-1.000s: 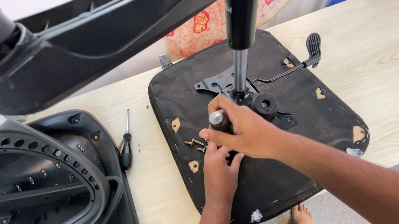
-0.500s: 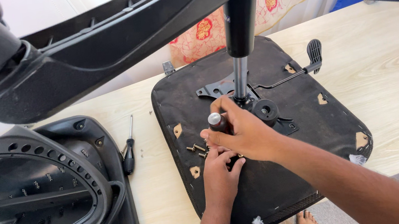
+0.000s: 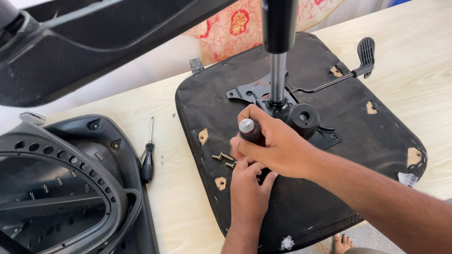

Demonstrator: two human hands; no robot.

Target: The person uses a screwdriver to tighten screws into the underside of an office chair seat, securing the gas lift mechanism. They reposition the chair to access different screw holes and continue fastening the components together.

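An upturned black chair seat (image 3: 353, 146) lies on a light wooden table (image 3: 445, 62). A metal mechanism plate (image 3: 250, 92) with a gas cylinder (image 3: 278, 75) and a lever (image 3: 365, 51) is fixed to it. My right hand (image 3: 279, 143) grips a screwdriver (image 3: 249, 130) by its dark red handle, held upright beside the cylinder's base. My left hand (image 3: 250, 189) rests on the seat just below, fingers touching the spot under the tool. A few loose screws (image 3: 222, 157) lie on the seat to the left of both hands.
A black plastic chair back (image 3: 47, 204) lies at the table's left end. A second screwdriver (image 3: 147, 158) lies between it and the seat. A black chair base arm (image 3: 86, 41) crosses the top of the view. A bare foot (image 3: 341, 244) shows below the table edge.
Both hands stay at the same spot on the seat with the screwdriver upright. Only the view has shifted slightly.
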